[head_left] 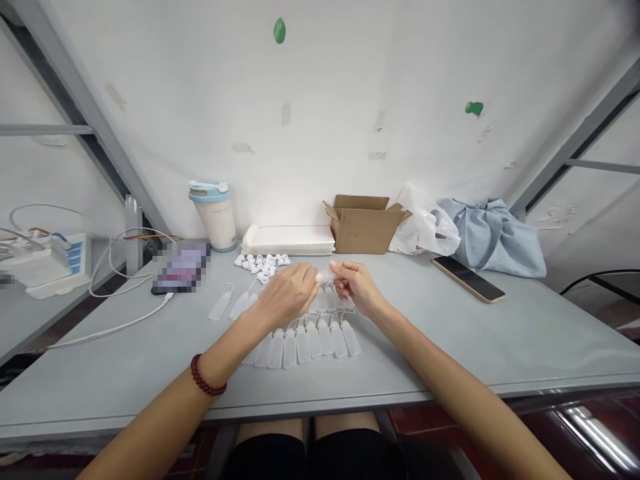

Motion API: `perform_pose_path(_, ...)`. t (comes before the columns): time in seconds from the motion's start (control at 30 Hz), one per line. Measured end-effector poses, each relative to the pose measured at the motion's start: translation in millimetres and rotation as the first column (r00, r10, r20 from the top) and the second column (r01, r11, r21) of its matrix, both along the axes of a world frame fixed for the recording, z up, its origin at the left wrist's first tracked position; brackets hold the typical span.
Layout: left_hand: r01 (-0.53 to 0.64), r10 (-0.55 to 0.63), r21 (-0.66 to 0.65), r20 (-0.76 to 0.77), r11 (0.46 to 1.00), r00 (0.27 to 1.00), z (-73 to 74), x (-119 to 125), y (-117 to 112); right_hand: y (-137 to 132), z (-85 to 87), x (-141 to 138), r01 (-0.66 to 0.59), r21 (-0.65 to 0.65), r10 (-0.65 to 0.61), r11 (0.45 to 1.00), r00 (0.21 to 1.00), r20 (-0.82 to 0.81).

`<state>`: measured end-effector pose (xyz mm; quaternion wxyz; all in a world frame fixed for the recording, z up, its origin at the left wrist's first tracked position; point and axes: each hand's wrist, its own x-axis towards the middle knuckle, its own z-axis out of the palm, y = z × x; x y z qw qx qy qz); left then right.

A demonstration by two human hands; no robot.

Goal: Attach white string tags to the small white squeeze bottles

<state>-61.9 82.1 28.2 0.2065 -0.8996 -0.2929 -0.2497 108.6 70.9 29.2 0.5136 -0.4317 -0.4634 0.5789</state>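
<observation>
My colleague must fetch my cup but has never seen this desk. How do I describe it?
Follow the white wall to the back of the grey table. Left of the stack of white trays stands the cup: round and upright, cream with a light blue lid and base.

translucent plastic bottles (310, 341), matt grey table (525, 333).

The grey surface (450, 347) carries bottles (305, 343), caps (263, 263), a cup (215, 217), trays (289, 240), a box (363, 223), a bag (425, 230), cloth (495, 237) and a phone (467, 279).
</observation>
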Motion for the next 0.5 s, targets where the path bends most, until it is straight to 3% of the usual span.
perform_pose_path(0.13,-0.013,0.014,-0.046,0.027,0.999,1.000,0.6,-1,4,2,0.7,1,0.010,0.043,-0.012,0.999,0.999,0.030)
perform_pose_path(0.23,-0.037,0.074,-0.210,0.169,0.977,0.983,2.3,-13,16,9,-2.2,7,0.133,0.186,-0.153,0.973,0.984,0.095)
perform_pose_path(0.33,-0.170,0.257,-0.344,0.226,0.923,0.939,4.2,-36,35,21,-7.2,21,0.271,0.343,-0.344,0.900,0.923,0.174)
perform_pose_path(0.5,-0.343,0.441,-0.473,0.110,0.811,0.891,1.6,-73,61,39,-20.8,46,0.355,0.430,-0.501,0.830,0.813,0.297)
